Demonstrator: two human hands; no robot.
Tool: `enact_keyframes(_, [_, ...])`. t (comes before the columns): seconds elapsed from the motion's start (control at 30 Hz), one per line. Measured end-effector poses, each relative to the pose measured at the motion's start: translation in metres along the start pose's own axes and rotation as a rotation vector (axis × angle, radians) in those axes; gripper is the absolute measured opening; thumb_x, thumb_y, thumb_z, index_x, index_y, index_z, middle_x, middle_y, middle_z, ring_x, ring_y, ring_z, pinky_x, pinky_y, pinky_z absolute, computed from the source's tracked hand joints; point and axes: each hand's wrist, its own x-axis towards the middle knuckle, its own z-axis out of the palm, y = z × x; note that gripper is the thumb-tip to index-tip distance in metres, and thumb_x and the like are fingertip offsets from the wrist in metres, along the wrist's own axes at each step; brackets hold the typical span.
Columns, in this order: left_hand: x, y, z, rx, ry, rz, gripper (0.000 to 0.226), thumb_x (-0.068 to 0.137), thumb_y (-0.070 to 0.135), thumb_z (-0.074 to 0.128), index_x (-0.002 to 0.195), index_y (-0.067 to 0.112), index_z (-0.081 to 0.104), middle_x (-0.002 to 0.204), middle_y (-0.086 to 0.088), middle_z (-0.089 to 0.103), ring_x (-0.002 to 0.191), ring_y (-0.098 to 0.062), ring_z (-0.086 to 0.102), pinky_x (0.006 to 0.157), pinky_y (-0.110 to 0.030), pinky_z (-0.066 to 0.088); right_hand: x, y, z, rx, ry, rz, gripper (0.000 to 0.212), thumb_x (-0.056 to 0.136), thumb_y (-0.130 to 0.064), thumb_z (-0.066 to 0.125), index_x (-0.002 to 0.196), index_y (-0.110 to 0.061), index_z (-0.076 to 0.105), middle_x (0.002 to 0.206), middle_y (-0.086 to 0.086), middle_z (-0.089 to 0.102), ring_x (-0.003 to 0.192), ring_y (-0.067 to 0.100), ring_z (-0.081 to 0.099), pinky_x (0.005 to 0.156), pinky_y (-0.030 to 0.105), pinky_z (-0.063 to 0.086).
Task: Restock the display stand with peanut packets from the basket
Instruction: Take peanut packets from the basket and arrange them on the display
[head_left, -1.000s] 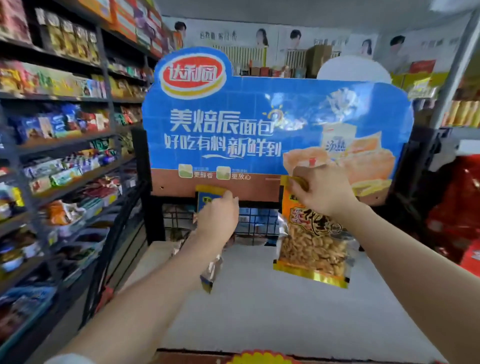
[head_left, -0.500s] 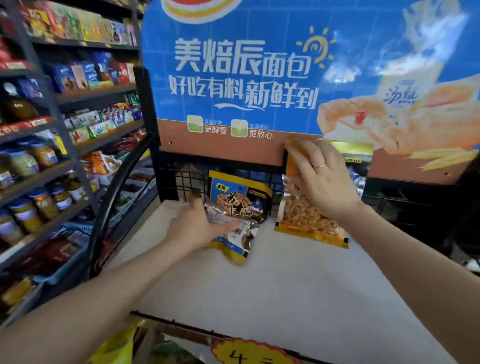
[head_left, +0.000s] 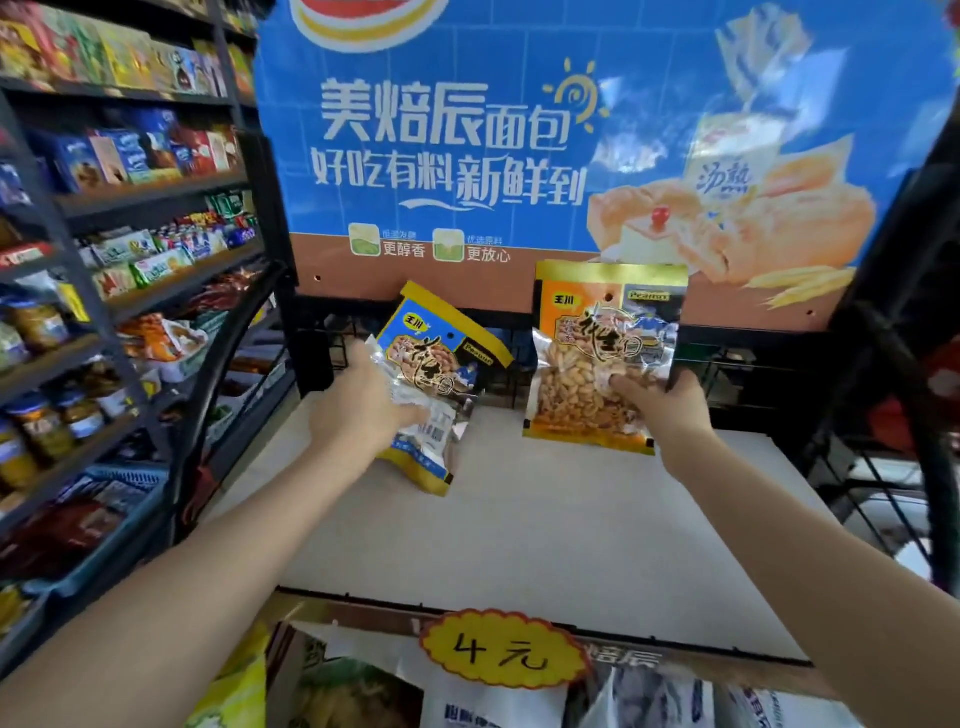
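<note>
left hand (head_left: 363, 410): I see it at 10 o'clock of shelf centre, fingers closed round the blue packet's lower half, thumb over the front.
blue packet (head_left: 441, 358): tilted, top leaning to 1 o'clock, bottom edge touching or just above the shelf, can't tell which. Peanuts show through the window.
right hand (head_left: 657, 402): at 2 o'clock of shelf centre, pinching the orange packet at its lower right, thumb on the front, other fingers behind.
orange packet (head_left: 602, 358): upright, face to me, top edge overlapping the brown strip of the sign. Bottom edge looks off the shelf surface. It's apart from the blue packet, at its 3 o'clock.
shelf (head_left: 519, 525): white top of the stand, bare apart from the two packets at its 12 o'clock end.
sign (head_left: 467, 130): blue bread ad backing the stand at 12 o'clock, black wire grid below it behind the packets.
price tag (head_left: 501, 649): yellow, reads 4 元, on the shelf's front edge at 6 o'clock.
bags (head_left: 467, 701): white ones on the tier under the tag, partly cut off.
side racks (head_left: 130, 260): at 9 o'clock, stocked with snacks and jars.
basket: I don't see it in this view.
</note>
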Motion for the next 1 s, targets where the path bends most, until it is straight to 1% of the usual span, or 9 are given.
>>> enact_keyframes(0.17, [-0.008, -0.012, -0.011, 0.517, 0.628, 0.382, 0.056, 0.081, 0.003, 0.055, 0.133, -0.003, 0.037, 0.085, -0.021, 0.06, 0.071, -0.036, 0.06, 0.053, -0.037, 0.049, -0.01, -0.001, 0.011, -0.022, 0.132, -0.119, 0.063, 0.071, -0.024, 0.079, 0.119, -0.004, 0.043, 0.123, 0.016, 0.052, 0.106, 0.032, 0.056, 0.094, 0.045, 0.049])
enact_keyframes(0.23, [-0.012, -0.02, 0.003, 0.561, 0.557, 0.396, 0.041, 0.083, 0.008, 0.049, 0.122, -0.004, 0.051, 0.077, -0.019, 0.06, 0.059, -0.032, 0.06, 0.043, -0.03, 0.047, -0.014, -0.002, 0.014, 0.031, 0.121, -0.124, 0.055, 0.075, -0.019, 0.076, 0.117, -0.006, 0.043, 0.118, 0.014, 0.056, 0.102, 0.03, 0.057, 0.091, 0.045, 0.051])
enact_keyframes(0.37, [-0.018, -0.019, 0.02, 0.661, 0.184, 0.339, 0.047, 0.054, 0.008, 0.082, 0.097, 0.003, 0.064, 0.077, -0.012, 0.062, 0.046, -0.023, 0.062, 0.033, -0.023, 0.044, -0.02, -0.011, 0.018, 0.037, 0.017, -0.231, 0.017, 0.085, -0.016, 0.064, 0.096, -0.011, 0.053, 0.088, 0.003, 0.06, 0.076, 0.019, 0.055, 0.07, 0.036, 0.047])
enact_keyframes(0.47, [-0.012, -0.013, 0.022, 0.493, -0.181, 0.339, 0.074, 0.083, 0.037, 0.063, 0.14, 0.005, 0.028, 0.135, -0.021, 0.04, 0.106, -0.034, 0.059, 0.08, -0.038, 0.053, -0.019, -0.024, 0.019, 0.024, 0.008, -0.373, 0.017, 0.088, -0.014, 0.058, 0.079, -0.018, 0.045, 0.076, -0.001, 0.054, 0.067, 0.015, 0.051, 0.062, 0.034, 0.044])
enact_keyframes(0.53, [-0.007, -0.008, 0.012, 0.291, -0.42, 0.313, 0.08, 0.081, 0.059, 0.054, 0.14, 0.01, 0.032, 0.144, -0.015, 0.037, 0.119, -0.028, 0.049, 0.093, -0.035, 0.045, -0.016, -0.032, 0.02, 0.004, 0.013, -0.417, 0.012, 0.089, -0.014, 0.056, 0.088, -0.015, 0.045, 0.09, 0.006, 0.059, 0.079, 0.022, 0.056, 0.068, 0.036, 0.045])
enact_keyframes(0.63, [0.012, -0.018, -0.003, 0.034, -0.252, 0.291, 0.056, 0.085, 0.049, 0.056, 0.127, 0.014, 0.049, 0.126, -0.01, 0.057, 0.11, -0.022, 0.054, 0.083, -0.026, 0.043, -0.014, -0.034, 0.022, -0.032, 0.007, -0.422, 0.02, 0.09, -0.015, 0.056, 0.106, -0.006, 0.047, 0.096, 0.005, 0.055, 0.086, 0.023, 0.053, 0.071, 0.035, 0.045])
enact_keyframes(0.77, [0.04, -0.035, -0.003, 0.131, -0.393, 0.123, 0.095, 0.069, 0.061, 0.067, 0.141, 0.013, 0.028, 0.145, -0.01, 0.038, 0.129, -0.028, 0.04, 0.104, -0.041, 0.038, -0.012, -0.032, 0.024, -0.058, 0.027, -0.437, 0.017, 0.091, -0.016, 0.056, 0.103, -0.008, 0.046, 0.095, 0.005, 0.054, 0.086, 0.022, 0.052, 0.07, 0.031, 0.038])
enact_keyframes(0.9, [0.041, -0.035, 0.003, 0.214, -0.42, 0.188, 0.077, 0.064, 0.066, 0.067, 0.119, 0.015, 0.051, 0.125, -0.005, 0.057, 0.111, -0.025, 0.054, 0.092, -0.038, 0.045, -0.012, -0.031, 0.025, -0.081, 0.011, -0.457, 0.03, 0.092, -0.018, 0.053, 0.115, -0.001, 0.043, 0.095, 0.007, 0.054, 0.084, 0.025, 0.052, 0.067, 0.032, 0.038])
enact_keyframes(1.0, [0.03, -0.045, 0.004, 0.205, -0.209, 0.162, 0.079, 0.061, 0.067, 0.068, 0.114, 0.009, 0.053, 0.117, -0.007, 0.06, 0.102, -0.027, 0.058, 0.083, -0.04, 0.05, -0.013, -0.03, 0.024, -0.07, 0.015, -0.473, 0.03, 0.094, -0.018, 0.051, 0.117, -0.002, 0.041, 0.095, 0.009, 0.056, 0.081, 0.025, 0.053, 0.066, 0.032, 0.039])
